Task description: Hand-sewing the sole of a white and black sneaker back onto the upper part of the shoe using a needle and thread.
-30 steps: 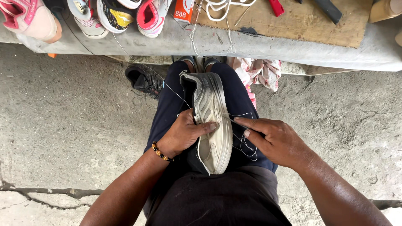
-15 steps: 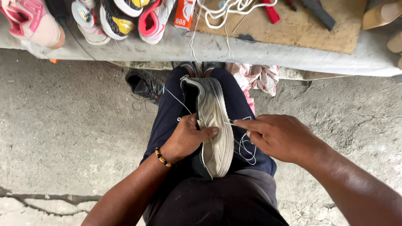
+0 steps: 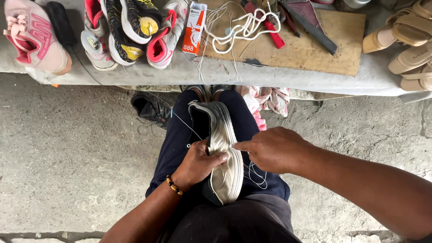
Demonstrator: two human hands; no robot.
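A grey sneaker [image 3: 221, 135] lies sole-up along my lap, between my knees in dark trousers. My left hand [image 3: 198, 163], with a bead bracelet at the wrist, grips the shoe's left side, thumb across the sole. My right hand [image 3: 270, 148] pinches something thin at the sole's right edge; a white thread [image 3: 257, 176] loops down from it over my thigh. Another strand of thread [image 3: 186, 121] runs from the shoe up and left. Whether a needle is in the fingers I cannot tell.
A low concrete ledge [image 3: 180, 72] crosses the top, carrying several sneakers [image 3: 126, 27], a small orange-and-white box [image 3: 194, 28], a wooden board [image 3: 324, 40] with white cord and tools, and tan sandals [image 3: 407, 40]. A black shoe [image 3: 150, 108] and cloth [image 3: 270, 100] lie on the ground.
My right hand has slid left onto the sole's edge. The view has tilted down a little; the left hand keeps its grip.
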